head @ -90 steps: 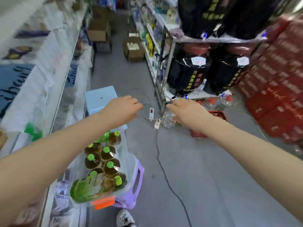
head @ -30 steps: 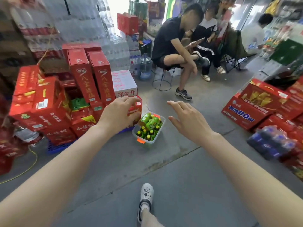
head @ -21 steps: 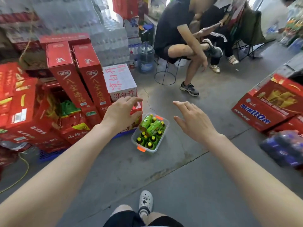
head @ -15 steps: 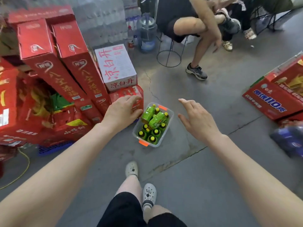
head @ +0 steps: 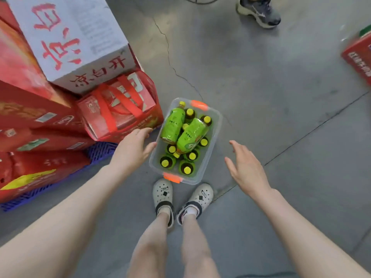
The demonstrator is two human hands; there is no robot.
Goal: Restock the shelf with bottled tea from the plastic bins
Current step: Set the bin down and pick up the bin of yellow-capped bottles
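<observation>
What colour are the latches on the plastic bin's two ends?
Orange, on both latches of the clear plastic bin; the head view, the only one, shows them plainly.

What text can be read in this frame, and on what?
"凉白开": white carton, in red on its side, upside down to the camera.
Bottle labels: too small.
Red cartons: blurred.
Red box at the right edge: blurred.
Clog badges: too small.
</observation>
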